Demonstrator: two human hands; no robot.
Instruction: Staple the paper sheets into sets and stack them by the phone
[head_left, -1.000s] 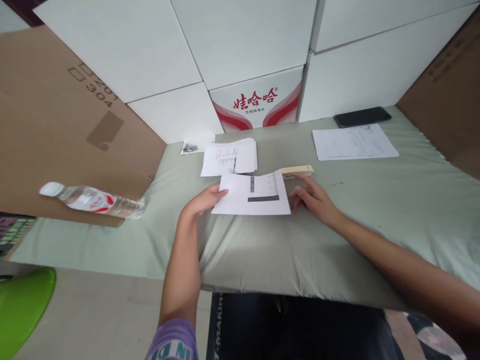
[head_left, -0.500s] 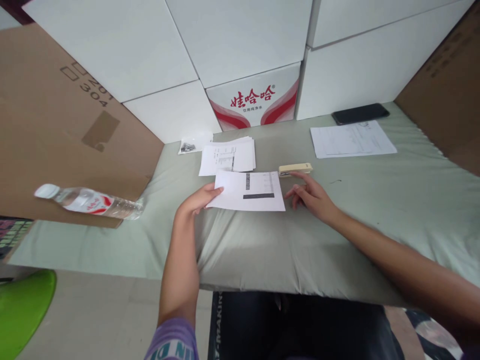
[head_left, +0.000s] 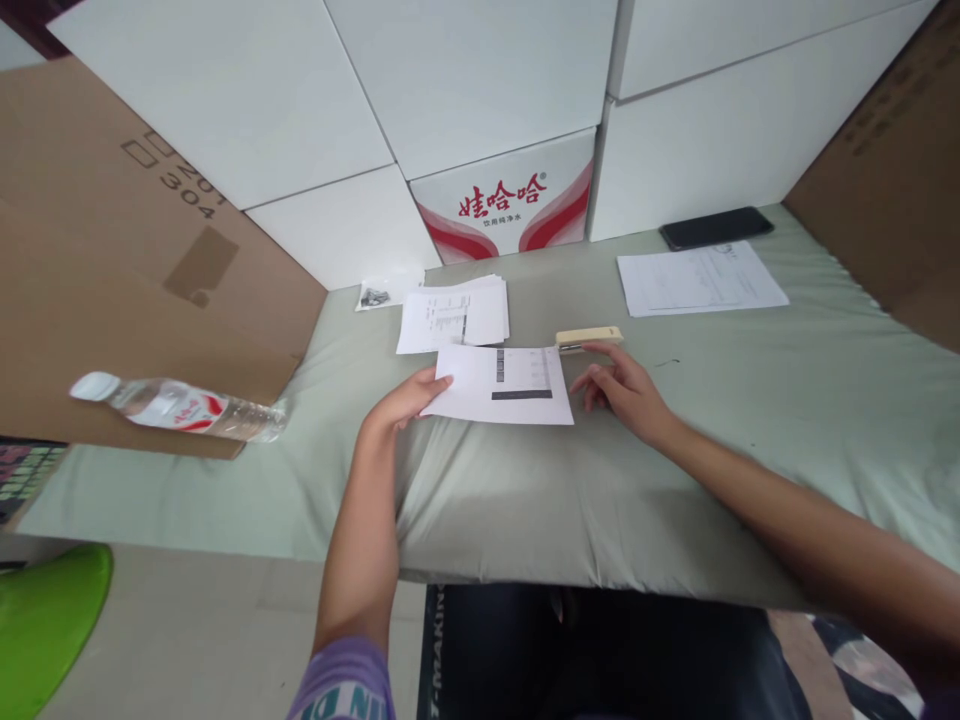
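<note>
My left hand (head_left: 415, 395) pinches the left edge of a white printed paper (head_left: 517, 385), its thumb on top and the other fingers mostly underneath. Dark printed bars cross the sheet; whether it is one sheet or more I cannot tell. Just past the paper's right corner is my right hand (head_left: 619, 388), empty, with the index finger stretched out and the others loosely bent. That fingertip lies at the front edge of a cream stapler (head_left: 589, 336); contact between them is unclear. Behind the held paper lies a small stack of printed papers (head_left: 454, 312).
A small clear bag (head_left: 382, 293) with dark pieces lies behind the stack. At the back right are more papers (head_left: 701, 280) and a black phone (head_left: 716, 228). White boxes (head_left: 502, 205) wall the back. A water bottle (head_left: 180, 405) lies at left by a cardboard sheet (head_left: 150, 330).
My left hand and the paper have shifted slightly to the right. My right hand stays by the stapler, almost unmoved. The whole view has shifted a little.
</note>
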